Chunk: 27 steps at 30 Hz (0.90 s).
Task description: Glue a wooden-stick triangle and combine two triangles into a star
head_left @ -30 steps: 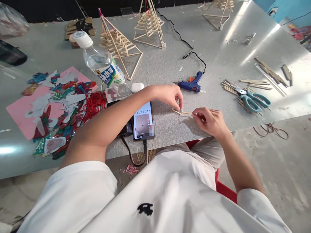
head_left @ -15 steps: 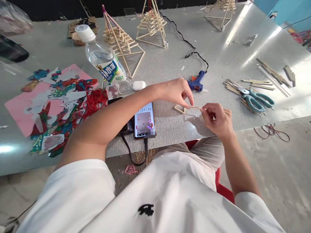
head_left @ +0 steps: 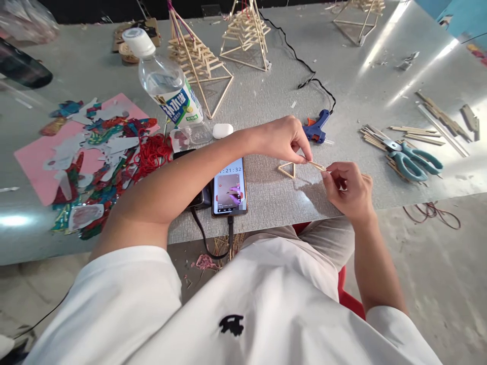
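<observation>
My left hand (head_left: 289,139) reaches across from the left and pinches one end of a thin wooden stick (head_left: 316,166) between thumb and fingertips. At the other end, my right hand (head_left: 347,186) grips it with curled fingers. The stick is held above the table; there may be more than one piece, but I cannot tell. Just left of and below my left fingertips, a small triangle of wooden sticks (head_left: 293,172) lies on the table. Behind my left hand is a blue glue gun (head_left: 318,126) with an orange trigger.
Teal-handled scissors (head_left: 411,159) rest on cut sticks at right. At left are a phone (head_left: 229,192) with a cable, a plastic bottle (head_left: 167,83), red string (head_left: 152,154) and coloured scraps (head_left: 81,187). Stick pyramids (head_left: 200,63) stand at the back; a black cord (head_left: 289,48) runs to the glue gun.
The whole view has shifted slightly, so things appear further right. The stick between my hands now tilts down toward my right hand, and both hands keep their pinch.
</observation>
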Available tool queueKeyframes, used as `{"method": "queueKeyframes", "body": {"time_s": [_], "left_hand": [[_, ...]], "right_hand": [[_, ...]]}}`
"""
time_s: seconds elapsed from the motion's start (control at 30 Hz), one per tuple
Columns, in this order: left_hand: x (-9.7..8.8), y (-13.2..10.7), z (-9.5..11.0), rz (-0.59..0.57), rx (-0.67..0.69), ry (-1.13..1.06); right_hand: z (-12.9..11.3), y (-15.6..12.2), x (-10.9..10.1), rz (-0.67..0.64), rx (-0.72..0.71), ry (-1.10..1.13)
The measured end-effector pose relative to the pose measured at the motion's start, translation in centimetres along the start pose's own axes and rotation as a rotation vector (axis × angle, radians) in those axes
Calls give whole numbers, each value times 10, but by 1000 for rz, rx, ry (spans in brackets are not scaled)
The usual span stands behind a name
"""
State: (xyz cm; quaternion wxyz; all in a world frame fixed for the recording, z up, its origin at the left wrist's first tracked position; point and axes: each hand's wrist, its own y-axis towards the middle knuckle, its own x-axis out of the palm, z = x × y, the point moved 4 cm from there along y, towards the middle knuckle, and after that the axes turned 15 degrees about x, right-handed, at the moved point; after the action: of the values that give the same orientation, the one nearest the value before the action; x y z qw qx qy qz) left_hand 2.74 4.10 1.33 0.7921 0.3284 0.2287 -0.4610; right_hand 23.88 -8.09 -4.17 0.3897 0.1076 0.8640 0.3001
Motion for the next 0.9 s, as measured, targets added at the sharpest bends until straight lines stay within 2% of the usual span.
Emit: {"method": "queueKeyframes", "body": {"time_s": [0.4,0.9], "left_hand": [[-1,0,1,7,-21,35],[1,0,0,-24,-27,58]], "right_hand": [[-1,-1,-1,-49,7,-31],[5,-2,2,-98,88,-55]]}}
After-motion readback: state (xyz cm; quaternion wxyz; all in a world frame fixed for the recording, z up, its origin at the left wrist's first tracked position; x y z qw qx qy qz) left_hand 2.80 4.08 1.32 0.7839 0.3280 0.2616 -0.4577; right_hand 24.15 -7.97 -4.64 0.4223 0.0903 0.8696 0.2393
